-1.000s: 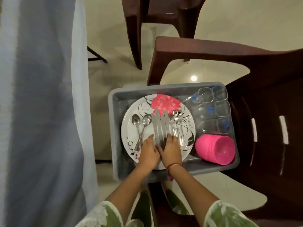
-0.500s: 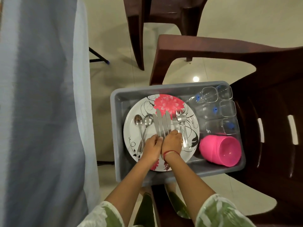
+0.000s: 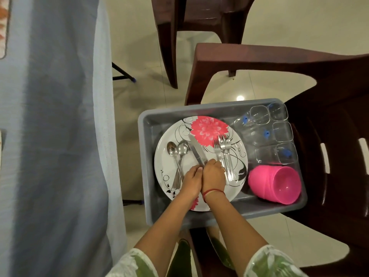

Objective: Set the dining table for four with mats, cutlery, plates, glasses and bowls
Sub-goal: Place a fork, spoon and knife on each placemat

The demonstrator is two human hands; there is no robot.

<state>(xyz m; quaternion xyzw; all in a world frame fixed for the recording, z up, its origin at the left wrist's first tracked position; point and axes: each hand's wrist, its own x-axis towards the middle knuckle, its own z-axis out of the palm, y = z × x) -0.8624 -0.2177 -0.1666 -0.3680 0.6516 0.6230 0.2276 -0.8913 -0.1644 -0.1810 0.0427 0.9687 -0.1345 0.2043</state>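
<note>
A grey tub (image 3: 199, 111) rests on a dark chair seat. Inside lies a white plate (image 3: 235, 188) with a pink flower, carrying spoons (image 3: 175, 154), knives (image 3: 196, 151) and forks (image 3: 224, 154). My left hand (image 3: 191, 182) and my right hand (image 3: 213, 175) are pressed together over the knife handles, fingers curled on them; the knives stick out as one gathered bundle. Clear glasses (image 3: 273, 134) lie at the tub's right side, with stacked pink bowls (image 3: 277, 184) on their side below them.
The table under a pale blue cloth (image 3: 50, 136) fills the left side, with a mat edge (image 3: 3, 27) at its far corner. The brown chair (image 3: 329, 136) holds the tub; a second brown chair (image 3: 199, 21) stands behind it on the tiled floor.
The knives, fanned out side by side on the plate earlier, are now gathered into one bundle between my two hands. The hands have closed together.
</note>
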